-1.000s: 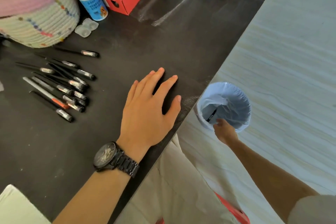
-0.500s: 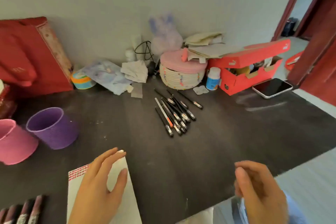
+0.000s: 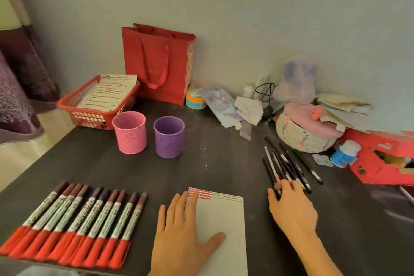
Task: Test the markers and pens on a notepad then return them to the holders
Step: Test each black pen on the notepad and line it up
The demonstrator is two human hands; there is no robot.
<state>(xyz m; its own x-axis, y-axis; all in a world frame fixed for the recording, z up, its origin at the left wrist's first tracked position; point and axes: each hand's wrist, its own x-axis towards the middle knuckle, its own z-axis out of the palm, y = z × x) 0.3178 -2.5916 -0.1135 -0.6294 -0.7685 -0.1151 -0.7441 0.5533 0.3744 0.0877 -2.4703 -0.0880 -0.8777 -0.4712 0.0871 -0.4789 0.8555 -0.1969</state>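
A white notepad (image 3: 224, 219) lies on the dark table near its front edge. My left hand (image 3: 181, 231) rests flat on the notepad's left side, fingers spread. Several red-capped markers (image 3: 78, 219) lie in a row to the left of it. To the right, a bunch of thin black pens (image 3: 284, 163) lies on the table. My right hand (image 3: 291, 206) reaches to their near ends, its straight fingertips touching them. A pink holder (image 3: 130, 133) and a purple holder (image 3: 169, 138) stand upright and side by side further back.
A red basket (image 3: 74, 107) of papers and a red paper bag (image 3: 156, 63) stand at the back left. On the right are a woven basket with a pink lid (image 3: 307, 132), a small blue-white bottle (image 3: 345, 153) and a red box (image 3: 380, 161). The table's left edge (image 3: 33, 163) runs diagonally.
The view swung from the bin on the floor up to the table. My left hand moved onto the notepad. My right hand rose from the bin to the pens.
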